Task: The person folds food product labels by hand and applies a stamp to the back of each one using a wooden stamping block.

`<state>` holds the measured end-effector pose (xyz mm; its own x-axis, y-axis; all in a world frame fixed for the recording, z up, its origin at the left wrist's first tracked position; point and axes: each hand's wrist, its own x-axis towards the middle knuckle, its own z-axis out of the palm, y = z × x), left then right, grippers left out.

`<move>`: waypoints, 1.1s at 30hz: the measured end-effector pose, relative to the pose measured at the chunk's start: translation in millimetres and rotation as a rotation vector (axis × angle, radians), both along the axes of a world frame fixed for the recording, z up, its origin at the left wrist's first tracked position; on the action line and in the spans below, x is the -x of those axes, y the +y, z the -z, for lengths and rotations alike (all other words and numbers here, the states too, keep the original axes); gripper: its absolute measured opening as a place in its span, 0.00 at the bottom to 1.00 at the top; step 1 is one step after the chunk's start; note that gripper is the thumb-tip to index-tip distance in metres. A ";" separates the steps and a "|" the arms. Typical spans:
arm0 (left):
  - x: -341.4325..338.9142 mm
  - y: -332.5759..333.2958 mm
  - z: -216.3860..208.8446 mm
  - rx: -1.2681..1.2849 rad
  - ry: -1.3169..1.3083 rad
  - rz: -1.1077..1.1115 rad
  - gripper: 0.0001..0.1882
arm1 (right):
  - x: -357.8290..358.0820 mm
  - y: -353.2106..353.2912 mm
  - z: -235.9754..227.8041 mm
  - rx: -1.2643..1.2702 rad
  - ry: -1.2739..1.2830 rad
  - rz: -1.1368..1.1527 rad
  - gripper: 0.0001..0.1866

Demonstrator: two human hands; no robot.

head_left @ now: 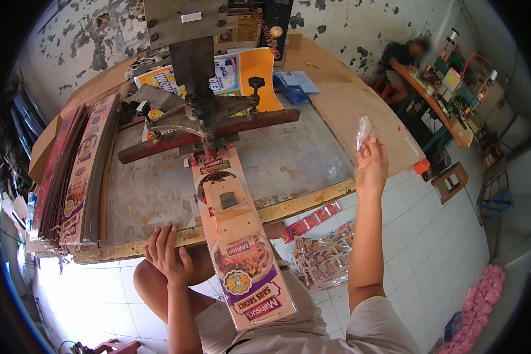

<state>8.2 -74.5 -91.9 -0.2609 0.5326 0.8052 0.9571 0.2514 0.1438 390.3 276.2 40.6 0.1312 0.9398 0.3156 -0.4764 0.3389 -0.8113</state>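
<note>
A long printed cardboard strip (233,171) runs from under a metal press (206,112) over the table's front edge to my lap. Lying on the strip is a tan board piece (227,203) with a grey patch. My left hand (168,256) rests at the table's edge, left of the strip, fingers spread and holding nothing. Raised over the table's right side, my right hand (371,165) pinches a small crumpled clear plastic piece (364,130) at its fingertips.
Stacks of printed cardboard strips (91,159) stand at the left. Blue packets (296,85) lie behind the press. Below the table, printed sachet sheets (321,253) lie on the tiled floor. A person (398,62) sits at another bench at the far right. Pink bundles (481,301) lie lower right.
</note>
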 end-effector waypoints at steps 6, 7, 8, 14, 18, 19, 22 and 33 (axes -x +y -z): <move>-0.7 -2.6 -1.8 0.018 -0.032 0.017 0.24 | 36.5 -16.7 -20.7 -0.297 -0.744 0.057 0.09; -0.9 -2.3 -2.5 0.025 -0.039 0.025 0.24 | 33.4 -10.8 -14.3 -0.257 -0.865 0.031 0.08; -0.7 -3.4 -3.6 0.033 -0.047 0.034 0.24 | 29.1 -5.8 -9.0 -0.216 -0.985 0.006 0.07; 1.6 -3.9 -2.5 0.021 -0.010 0.030 0.25 | 23.6 14.6 -17.2 -0.343 -1.070 0.151 0.04; 2.1 -4.2 2.0 0.008 -0.013 0.027 0.25 | 8.7 20.5 -32.1 -0.463 -1.151 0.228 0.05; 0.3 -2.5 -0.8 0.009 -0.024 0.030 0.25 | 6.0 22.9 -30.6 -0.396 -1.091 0.206 0.05; 0.3 -3.7 1.8 0.007 -0.027 0.029 0.25 | 4.8 30.3 -32.5 -0.245 -0.959 0.160 0.07; 1.9 -4.9 0.2 0.029 -0.009 0.025 0.25 | 3.9 48.9 -34.8 -0.343 -0.822 0.373 0.05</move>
